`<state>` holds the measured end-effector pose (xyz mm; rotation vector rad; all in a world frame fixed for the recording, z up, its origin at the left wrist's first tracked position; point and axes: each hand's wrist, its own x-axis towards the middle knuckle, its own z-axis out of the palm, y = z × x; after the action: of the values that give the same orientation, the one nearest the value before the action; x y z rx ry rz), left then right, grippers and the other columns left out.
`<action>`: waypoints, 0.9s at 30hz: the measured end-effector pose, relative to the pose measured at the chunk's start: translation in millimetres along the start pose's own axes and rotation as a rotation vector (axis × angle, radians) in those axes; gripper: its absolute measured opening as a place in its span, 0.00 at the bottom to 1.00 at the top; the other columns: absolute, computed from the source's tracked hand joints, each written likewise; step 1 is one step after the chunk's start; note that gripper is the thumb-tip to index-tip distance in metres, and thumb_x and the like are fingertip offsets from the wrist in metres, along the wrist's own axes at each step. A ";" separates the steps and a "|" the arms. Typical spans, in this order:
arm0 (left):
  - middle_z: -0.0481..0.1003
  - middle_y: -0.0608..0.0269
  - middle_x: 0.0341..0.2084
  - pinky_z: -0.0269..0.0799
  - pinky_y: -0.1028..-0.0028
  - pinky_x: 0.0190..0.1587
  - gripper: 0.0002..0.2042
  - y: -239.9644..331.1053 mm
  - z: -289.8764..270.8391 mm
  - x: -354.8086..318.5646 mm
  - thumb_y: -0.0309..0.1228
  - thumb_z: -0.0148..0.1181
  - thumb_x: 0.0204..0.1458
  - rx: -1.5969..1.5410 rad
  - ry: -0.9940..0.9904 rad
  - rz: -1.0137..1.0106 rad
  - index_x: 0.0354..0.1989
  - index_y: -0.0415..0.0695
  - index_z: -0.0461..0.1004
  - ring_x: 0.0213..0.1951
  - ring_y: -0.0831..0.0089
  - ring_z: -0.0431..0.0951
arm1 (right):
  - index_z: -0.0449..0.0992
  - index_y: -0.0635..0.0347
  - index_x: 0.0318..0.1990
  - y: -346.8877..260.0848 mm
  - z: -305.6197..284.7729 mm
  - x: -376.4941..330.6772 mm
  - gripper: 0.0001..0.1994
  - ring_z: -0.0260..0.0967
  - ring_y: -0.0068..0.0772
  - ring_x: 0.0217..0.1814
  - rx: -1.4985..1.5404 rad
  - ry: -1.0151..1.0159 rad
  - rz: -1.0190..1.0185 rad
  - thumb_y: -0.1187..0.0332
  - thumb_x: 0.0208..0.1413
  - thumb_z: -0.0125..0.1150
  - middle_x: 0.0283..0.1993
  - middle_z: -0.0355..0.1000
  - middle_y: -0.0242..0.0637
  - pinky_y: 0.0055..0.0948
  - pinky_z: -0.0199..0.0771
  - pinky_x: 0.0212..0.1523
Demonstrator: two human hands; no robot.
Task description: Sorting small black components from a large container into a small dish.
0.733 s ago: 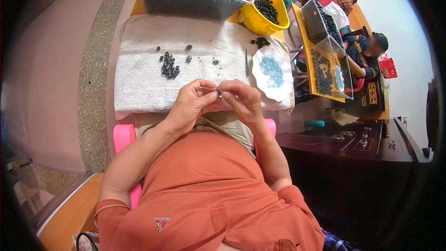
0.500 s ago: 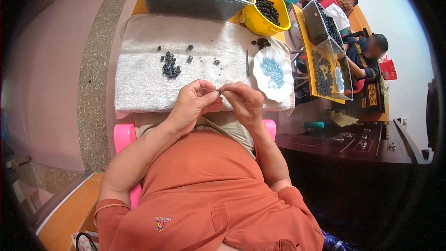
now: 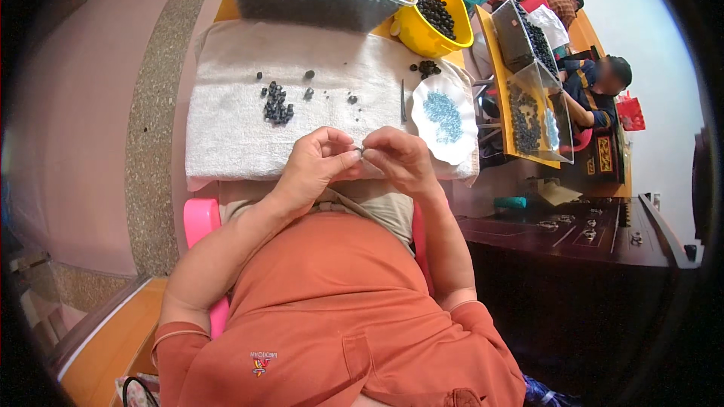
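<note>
Over the near edge of the white towel (image 3: 234, 132), my left hand (image 3: 320, 166) and my right hand (image 3: 400, 158) meet fingertip to fingertip. Both are closed in a pinch around a small dark piece (image 3: 360, 151), mostly covered by the fingers. Beyond my left hand lies a loose cluster of small black ring-like pieces (image 3: 277, 103), with a few single ones scattered around it. A white scalloped dish (image 3: 465, 136) with tiny light-blue bits (image 3: 443, 115) sits right of my right hand. Dark tweezers (image 3: 403, 100) lie beside the dish.
Across the far side stand a clear bin (image 3: 317, 7) of black pieces and a yellow bucket (image 3: 422, 38) of the same. A small black pile (image 3: 428, 68) lies near the bucket. Another person (image 3: 588, 90) sits at a table on the right with clear bins (image 3: 543, 105).
My right hand has shifted slightly right and up, its fingers turned a little. Both hands still pinch the small dark piece between them.
</note>
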<state>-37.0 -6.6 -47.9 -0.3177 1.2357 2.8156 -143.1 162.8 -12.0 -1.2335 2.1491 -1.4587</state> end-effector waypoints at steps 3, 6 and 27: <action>0.76 0.63 0.34 0.78 0.78 0.40 0.08 -0.5 0.4 -0.1 0.23 0.59 0.57 -0.006 -0.029 -0.017 0.43 0.40 0.69 0.34 0.77 0.78 | 0.76 0.67 0.37 -1.7 -9.9 1.3 0.03 0.69 0.18 0.34 -0.026 -0.127 0.083 0.80 0.55 0.61 0.33 0.74 0.31 0.19 0.69 0.35; 0.76 0.64 0.33 0.78 0.78 0.40 0.08 -1.5 -1.1 1.0 0.23 0.60 0.57 0.031 -0.060 -0.024 0.42 0.40 0.69 0.34 0.77 0.78 | 0.77 0.65 0.38 -1.6 -16.1 2.6 0.05 0.71 0.18 0.34 0.163 -0.208 0.231 0.74 0.56 0.65 0.32 0.76 0.33 0.21 0.72 0.36; 0.76 0.61 0.32 0.81 0.70 0.41 0.05 -1.7 -7.3 2.9 0.22 0.58 0.57 -0.149 -0.011 -0.009 0.39 0.41 0.69 0.35 0.73 0.80 | 0.77 0.66 0.46 -11.8 27.4 -7.1 0.10 0.72 0.33 0.36 -0.136 0.049 -0.135 0.79 0.56 0.59 0.37 0.74 0.43 0.25 0.71 0.36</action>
<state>-38.4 -10.9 -54.5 -0.3137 1.0213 2.9035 -115.8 149.3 -16.1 -1.4297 2.2699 -1.4293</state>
